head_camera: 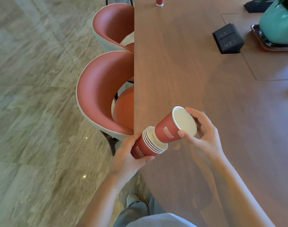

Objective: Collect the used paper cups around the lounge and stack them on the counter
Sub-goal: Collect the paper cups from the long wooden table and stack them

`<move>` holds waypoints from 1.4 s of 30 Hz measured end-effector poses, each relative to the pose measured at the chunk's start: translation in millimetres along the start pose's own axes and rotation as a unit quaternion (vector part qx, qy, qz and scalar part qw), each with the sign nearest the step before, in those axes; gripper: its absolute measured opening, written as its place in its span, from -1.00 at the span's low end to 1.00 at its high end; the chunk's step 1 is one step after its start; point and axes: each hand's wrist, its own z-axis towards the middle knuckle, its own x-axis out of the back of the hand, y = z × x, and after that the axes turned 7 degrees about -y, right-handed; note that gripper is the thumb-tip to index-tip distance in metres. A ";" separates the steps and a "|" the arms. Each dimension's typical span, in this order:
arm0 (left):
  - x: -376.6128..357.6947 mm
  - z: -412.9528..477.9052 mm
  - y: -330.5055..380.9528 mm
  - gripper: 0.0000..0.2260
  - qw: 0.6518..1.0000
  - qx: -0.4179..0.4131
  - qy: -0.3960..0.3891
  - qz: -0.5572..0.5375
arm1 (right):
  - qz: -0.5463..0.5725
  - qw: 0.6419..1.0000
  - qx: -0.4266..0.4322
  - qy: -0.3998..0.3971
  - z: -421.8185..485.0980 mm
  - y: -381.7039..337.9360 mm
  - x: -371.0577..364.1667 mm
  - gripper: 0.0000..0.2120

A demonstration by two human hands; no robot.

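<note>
My left hand (130,154) grips a nested stack of several red paper cups (146,146), tilted with its white rims pointing up and right, at the wooden table's near-left edge. My right hand (204,135) holds one more red paper cup (171,128) by its rim, thumb and fingers around the white mouth. That cup's base sits partly inside the stack's top cup, most of its body still sticking out. Both hover just above the tabletop (197,71). Another red cup (159,1) stands at the table's far edge, cut off by the frame.
Two red tub chairs (99,89) are tucked under the table's left side over a stone floor. A black pop-up socket box (228,38) sits in the table, and a teal plant pot (277,25) stands on a tray at the far right.
</note>
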 end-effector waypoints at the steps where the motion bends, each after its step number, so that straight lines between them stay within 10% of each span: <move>1: 0.4 -0.6 0.7 -0.41 1.000 -0.005 0.002 0.009 | 0.000 1.000 -0.004 -0.007 -0.7 -0.2 -1.3 -0.42; 20: 7.2 -18.2 22.5 -0.43 0.992 -0.087 0.040 0.086 | -0.054 0.979 -0.053 -0.187 -10.7 6.3 -19.4 -0.41; 42: 35.1 -78.9 -0.4 -0.41 0.985 0.018 0.165 0.049 | -0.066 0.938 -0.026 -0.339 -7.3 1.9 -93.9 -0.43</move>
